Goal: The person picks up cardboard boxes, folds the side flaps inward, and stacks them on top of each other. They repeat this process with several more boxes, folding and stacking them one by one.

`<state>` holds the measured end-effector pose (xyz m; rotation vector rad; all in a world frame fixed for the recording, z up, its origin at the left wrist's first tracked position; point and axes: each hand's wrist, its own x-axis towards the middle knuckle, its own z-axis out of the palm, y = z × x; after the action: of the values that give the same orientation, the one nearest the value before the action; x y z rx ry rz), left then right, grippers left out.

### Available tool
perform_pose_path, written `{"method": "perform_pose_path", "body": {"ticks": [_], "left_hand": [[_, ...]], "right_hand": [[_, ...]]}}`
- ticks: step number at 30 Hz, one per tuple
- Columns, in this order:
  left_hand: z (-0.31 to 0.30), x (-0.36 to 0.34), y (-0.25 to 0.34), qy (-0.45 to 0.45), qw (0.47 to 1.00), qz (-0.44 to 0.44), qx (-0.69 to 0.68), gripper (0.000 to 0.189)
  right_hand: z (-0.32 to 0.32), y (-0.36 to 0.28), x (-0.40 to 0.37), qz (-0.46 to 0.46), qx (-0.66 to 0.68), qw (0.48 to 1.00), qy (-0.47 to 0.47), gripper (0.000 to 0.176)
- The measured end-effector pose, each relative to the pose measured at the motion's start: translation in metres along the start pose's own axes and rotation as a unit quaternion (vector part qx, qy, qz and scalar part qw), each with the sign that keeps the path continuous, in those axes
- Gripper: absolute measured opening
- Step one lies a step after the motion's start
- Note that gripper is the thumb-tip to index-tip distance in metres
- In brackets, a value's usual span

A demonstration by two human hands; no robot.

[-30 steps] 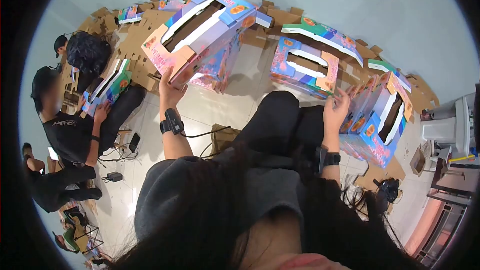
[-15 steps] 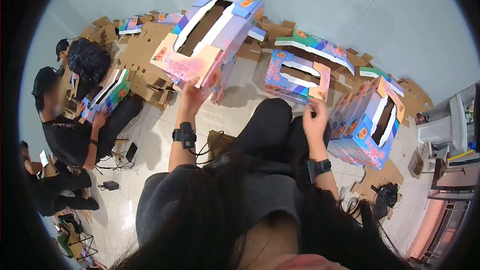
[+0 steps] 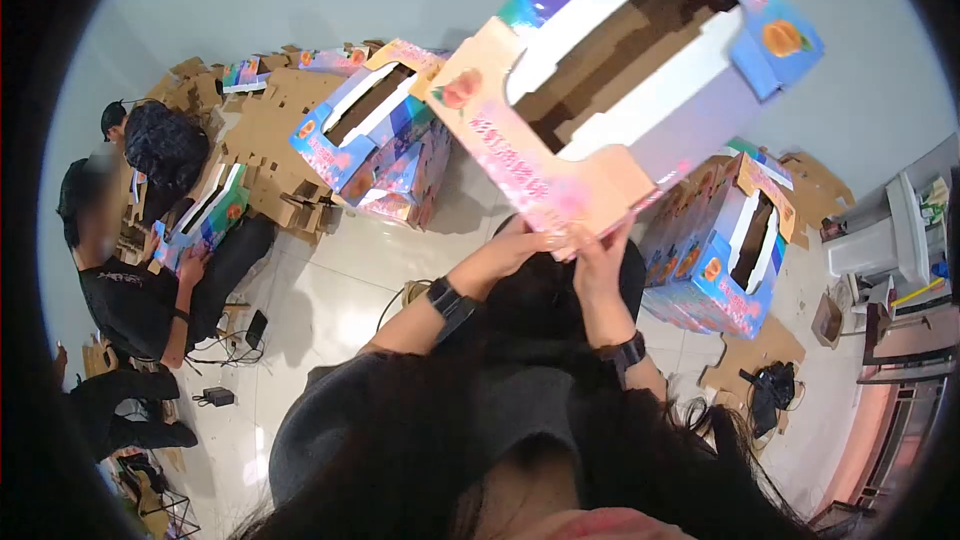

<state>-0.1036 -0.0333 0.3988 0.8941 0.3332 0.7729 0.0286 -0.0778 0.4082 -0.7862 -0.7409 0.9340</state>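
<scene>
Both my hands are closed on a printed cardboard box (image 3: 690, 105) raised in front of me and tilted. Its top has a long cut-out with white edges, and the inside shows bare brown cardboard. My left hand (image 3: 520, 248) grips the near lower corner at the orange end panel. Right beside it, my right hand (image 3: 600, 262) pinches the same lower edge, its fingertips partly hidden by the box. To the left stands a stack of similar printed boxes (image 3: 385, 155). Another row of printed boxes (image 3: 715, 250) stands on the floor to my right.
Flattened brown cardboard (image 3: 285, 110) lies along the wall. On the left, a seated person (image 3: 130, 280) holds a printed box (image 3: 205, 220). Cables and a black adapter (image 3: 213, 397) lie on the tiled floor. A black bag (image 3: 770, 390) rests on cardboard at right.
The box in my left hand has moved right and closer to me, off the left stack. My right hand has come in and taken hold of it. The held box now covers the middle floor area.
</scene>
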Motion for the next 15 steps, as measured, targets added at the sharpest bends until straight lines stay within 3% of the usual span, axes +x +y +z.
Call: {"method": "perform_pose_path", "body": {"ticks": [3, 4, 6, 7, 8, 10, 12, 15], "left_hand": [[0.018, 0.022, -0.011, -0.045, 0.992, -0.077, 0.089, 0.064], [0.015, 0.028, -0.019, -0.083, 0.987, -0.047, 0.132, 0.064], [0.012, 0.040, -0.028, -0.160, 0.963, 0.015, 0.217, 0.065], [0.015, 0.036, -0.009, -0.186, 0.949, -0.054, 0.249, 0.066], [0.010, 0.033, 0.010, -0.178, 0.925, -0.199, 0.268, 0.066], [-0.004, 0.024, 0.021, -0.057, 0.962, -0.123, 0.235, 0.060], [-0.045, 0.022, 0.001, 0.064, 0.992, -0.101, 0.036, 0.061], [-0.038, 0.022, 0.040, 0.076, 0.997, -0.006, -0.032, 0.081]], "right_hand": [[-0.054, -0.011, 0.013, 0.031, -0.022, 0.998, 0.059, 0.088], [-0.074, -0.019, 0.017, 0.039, -0.023, 0.997, 0.067, 0.087], [-0.141, -0.026, 0.026, 0.058, 0.109, 0.989, 0.078, 0.077], [-0.175, -0.036, 0.034, 0.078, 0.228, 0.970, -0.041, 0.070], [-0.203, -0.048, 0.037, 0.078, 0.248, 0.964, -0.059, 0.068], [-0.238, -0.071, 0.033, 0.074, 0.224, 0.972, -0.021, 0.062], [-0.262, -0.089, 0.029, 0.078, 0.187, 0.979, 0.019, 0.057], [-0.286, -0.100, 0.030, 0.093, 0.147, 0.984, 0.047, 0.050]]}}
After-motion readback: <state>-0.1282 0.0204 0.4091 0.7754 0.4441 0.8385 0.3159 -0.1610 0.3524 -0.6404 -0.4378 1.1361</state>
